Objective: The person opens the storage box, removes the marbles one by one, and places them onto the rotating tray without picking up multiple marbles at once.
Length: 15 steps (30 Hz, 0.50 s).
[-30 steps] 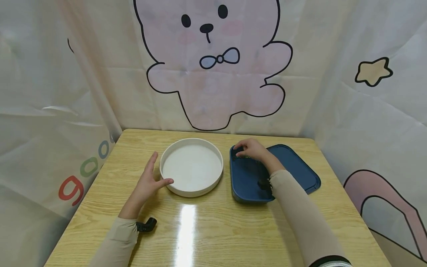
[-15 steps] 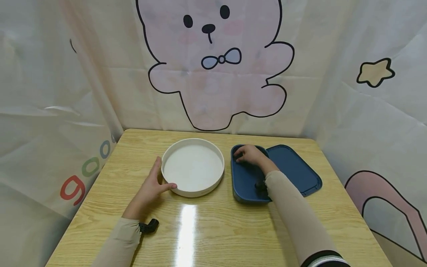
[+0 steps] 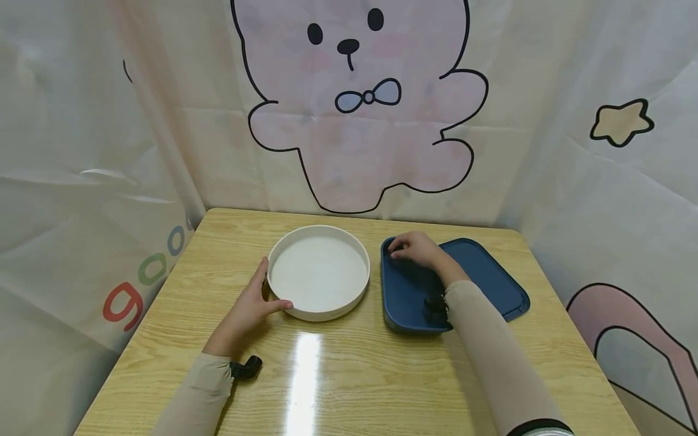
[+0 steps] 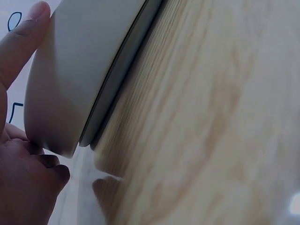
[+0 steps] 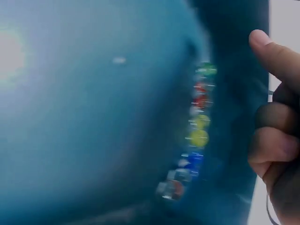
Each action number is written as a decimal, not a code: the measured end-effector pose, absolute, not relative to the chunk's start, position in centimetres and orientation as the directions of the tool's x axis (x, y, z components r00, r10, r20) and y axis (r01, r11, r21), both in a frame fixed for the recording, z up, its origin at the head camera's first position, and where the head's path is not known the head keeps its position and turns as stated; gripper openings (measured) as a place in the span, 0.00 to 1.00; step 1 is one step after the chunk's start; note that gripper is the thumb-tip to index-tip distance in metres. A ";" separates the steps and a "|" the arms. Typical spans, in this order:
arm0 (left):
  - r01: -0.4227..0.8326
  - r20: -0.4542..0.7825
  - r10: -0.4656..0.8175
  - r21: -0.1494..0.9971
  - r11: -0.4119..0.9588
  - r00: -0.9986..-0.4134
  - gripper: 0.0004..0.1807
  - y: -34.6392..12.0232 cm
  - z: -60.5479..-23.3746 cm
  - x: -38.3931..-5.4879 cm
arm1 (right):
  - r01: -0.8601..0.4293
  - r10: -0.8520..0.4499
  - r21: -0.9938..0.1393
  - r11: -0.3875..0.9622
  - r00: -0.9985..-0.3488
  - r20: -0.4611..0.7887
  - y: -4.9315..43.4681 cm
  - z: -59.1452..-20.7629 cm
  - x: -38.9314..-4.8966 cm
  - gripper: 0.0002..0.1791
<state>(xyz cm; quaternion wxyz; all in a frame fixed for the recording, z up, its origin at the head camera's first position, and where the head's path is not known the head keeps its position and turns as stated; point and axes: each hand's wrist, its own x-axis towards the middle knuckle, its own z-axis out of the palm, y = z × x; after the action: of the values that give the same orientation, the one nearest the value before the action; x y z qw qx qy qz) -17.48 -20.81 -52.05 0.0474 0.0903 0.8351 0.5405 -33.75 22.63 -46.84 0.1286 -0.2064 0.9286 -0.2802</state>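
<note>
sleeves: a beige left sleeve (image 3: 199,387) and a beige right sleeve (image 3: 496,345) reach in from the near edge; the right one has a dark and pale band (image 3: 540,427).
tabletop: pale wood table (image 3: 349,375), a bright streak of light on its near part.
black device: a small black piece (image 3: 248,367) sits at the left wrist.
left hand: the left hand (image 3: 251,309) holds the dish at its near left side, thumb and fingers spread wide against it.
dish: the white round dish (image 3: 319,272) lies flat, left of the box and apart from it.
box: the blue box (image 3: 400,290) stands uncovered on the right.
balls: small see-through balls (image 5: 199,138), green, red, yellow, blue and clear, blurred, line one inner edge of the box.
lid: the blue lid (image 3: 491,278) lies right of the box, partly behind the right arm.
right hand: the right hand (image 3: 417,249) is over the box's far left part, fingers bent, grip narrow; cannot tell if they hold anything.
backdrop: a pale curtain (image 3: 218,163) with a pink bear (image 3: 354,157).
</note>
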 end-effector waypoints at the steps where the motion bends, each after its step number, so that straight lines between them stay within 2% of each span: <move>1: 0.097 0.016 0.204 0.914 0.395 -0.979 0.75 -20.8 -52.0 -17.5 | -0.302 -0.449 -0.586 0.752 -0.885 -0.119 22.7 -46.3 -33.6 0.10; 4: 0.093 0.010 0.209 0.916 0.391 -0.978 0.75 -20.8 -52.0 -17.5 | -0.288 -0.431 -0.634 0.718 -0.899 -0.080 22.7 -44.5 -33.3 0.11; 9: 0.099 0.014 0.221 0.922 0.375 -0.975 0.75 -21.0 -51.9 -17.6 | -0.334 -0.451 -0.698 0.634 -0.892 0.018 21.7 -41.0 -33.5 0.12; 15: 0.097 0.012 0.213 0.915 0.392 -0.977 0.75 -21.0 -52.1 -17.5 | -0.403 -0.482 -0.687 0.605 -0.872 0.086 18.3 -37.0 -33.9 0.11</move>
<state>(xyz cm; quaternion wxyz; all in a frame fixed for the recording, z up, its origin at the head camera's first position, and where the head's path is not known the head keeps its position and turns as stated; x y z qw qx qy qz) -17.50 -21.05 -52.13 0.0535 0.0930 0.8325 0.5436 -33.94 18.25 -37.01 0.0539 -0.2474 0.8943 -0.3689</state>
